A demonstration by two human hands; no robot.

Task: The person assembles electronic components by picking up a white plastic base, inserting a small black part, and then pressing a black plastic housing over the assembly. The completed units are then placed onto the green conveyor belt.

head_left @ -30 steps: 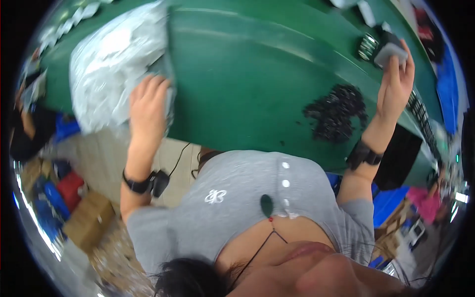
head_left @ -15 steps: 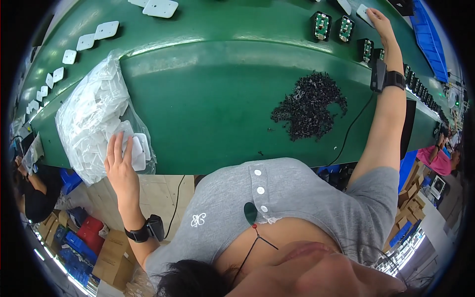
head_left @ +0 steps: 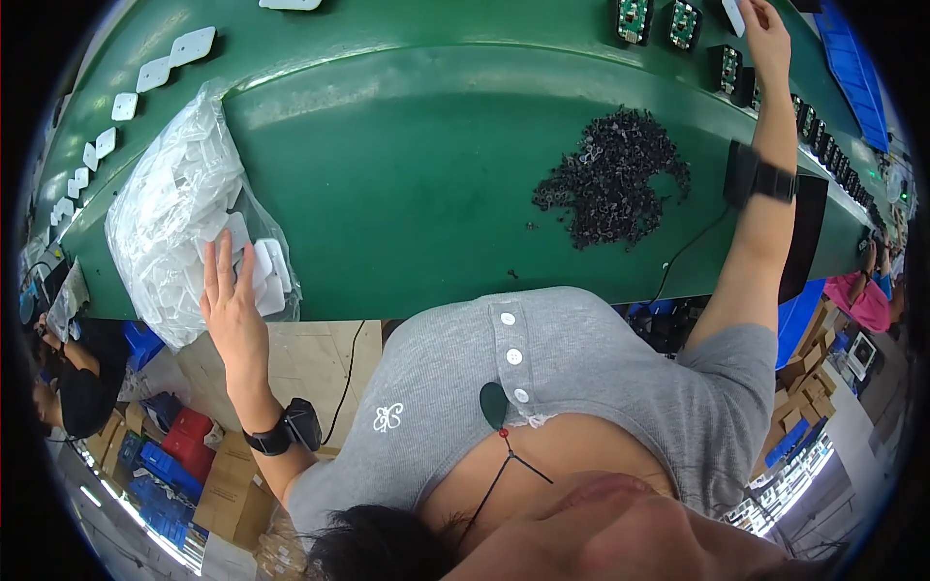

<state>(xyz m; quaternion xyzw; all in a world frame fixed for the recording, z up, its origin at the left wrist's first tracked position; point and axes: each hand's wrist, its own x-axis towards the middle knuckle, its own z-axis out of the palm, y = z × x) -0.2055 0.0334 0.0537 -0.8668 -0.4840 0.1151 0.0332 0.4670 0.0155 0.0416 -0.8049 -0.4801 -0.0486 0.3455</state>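
At the far right of the bench, my right hand (head_left: 768, 44) pinches a white plastic plate (head_left: 733, 15), partly cut off by the upper edge of the view. Close to it stand black open cases with green circuit boards (head_left: 683, 24). My left hand (head_left: 234, 315) rests with its fingers stretched out and apart at the mouth of a clear plastic bag (head_left: 170, 223). Its fingertips touch loose white plates (head_left: 273, 261) in the bag, and it grips none of them.
A heap of small black parts (head_left: 620, 179) lies on the green bench (head_left: 407, 194). White plates (head_left: 153, 74) line the far left. More black cases run along the right edge, beside a blue tray (head_left: 852, 77). A dark cable (head_left: 690, 247) trails near my right arm.
My right hand has shifted a little farther out and to the right with the white plate. The left hand stays at the bag. The whole view has tilted slightly.
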